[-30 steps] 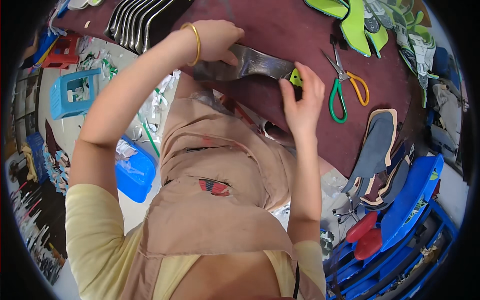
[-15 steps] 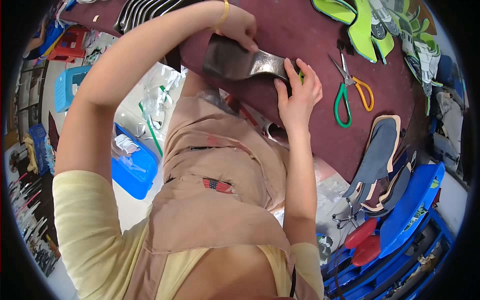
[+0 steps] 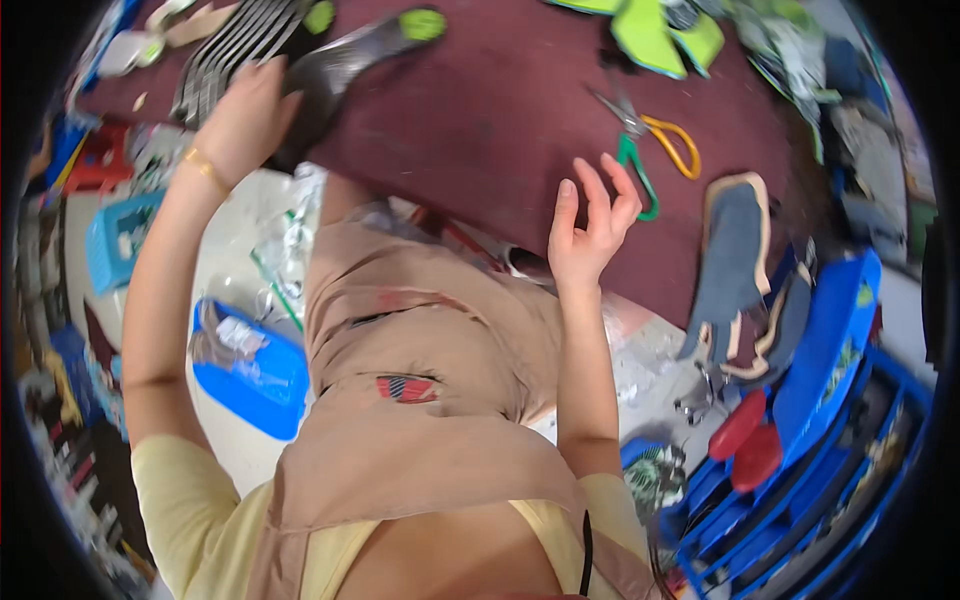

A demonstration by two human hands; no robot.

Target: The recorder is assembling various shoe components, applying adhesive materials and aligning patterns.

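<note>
My left hand is at the far left of the table, its fingers curled on the wide end of a dark glossy insole with a lime-green patch at its far end. Motion blur softens the hold. Beside that hand lies a row of similar dark insoles, overlapping one another. My right hand hovers above the table's near edge with fingers apart and nothing in it. Just beyond its fingertips lie scissors with one green and one orange handle.
The maroon table holds lime-green shoe pieces at the far right and grey-blue shoe uppers at the right edge. A blue rack stands right of it. A blue tray lies on the floor at left.
My left hand has carried the insole leftward to the row of insoles. My right hand has let go of it and its fingers have spread. The view has shifted somewhat.
</note>
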